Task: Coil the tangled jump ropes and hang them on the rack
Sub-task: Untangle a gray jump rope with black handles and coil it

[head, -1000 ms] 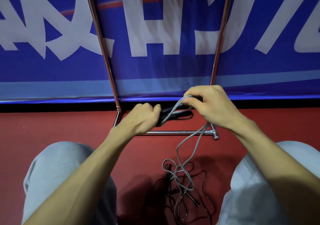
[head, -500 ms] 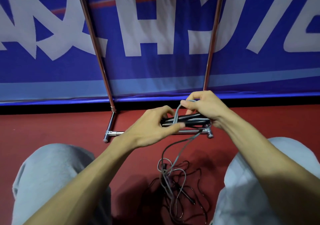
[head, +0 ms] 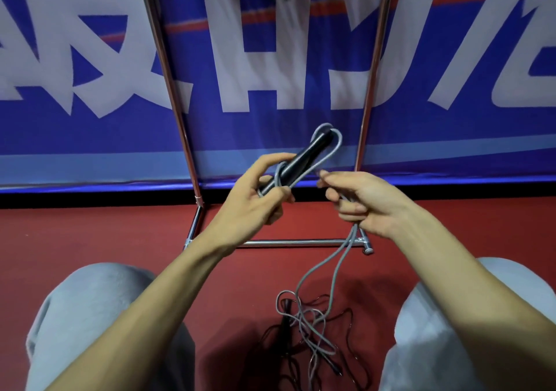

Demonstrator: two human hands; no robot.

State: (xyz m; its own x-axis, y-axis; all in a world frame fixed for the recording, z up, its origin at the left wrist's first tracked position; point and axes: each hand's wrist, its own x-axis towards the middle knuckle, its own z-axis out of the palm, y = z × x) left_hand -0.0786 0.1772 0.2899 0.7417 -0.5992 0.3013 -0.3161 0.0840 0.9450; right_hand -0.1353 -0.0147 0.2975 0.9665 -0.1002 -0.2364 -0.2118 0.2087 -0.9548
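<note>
While left hand (head: 252,207) grips handles (head: 298,162) and right hand (head: 364,201) pinches grey rope (head: 340,258), wind even, snug loops (slack trails to floor tangle (head: 304,327)); rack (head: 301,242) beyond.

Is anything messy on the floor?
Yes. A knot of ropes lies jumbled on the red floor, grey and thin black cords crossing each other. The grey cord climbs from it to the right hand.
</note>
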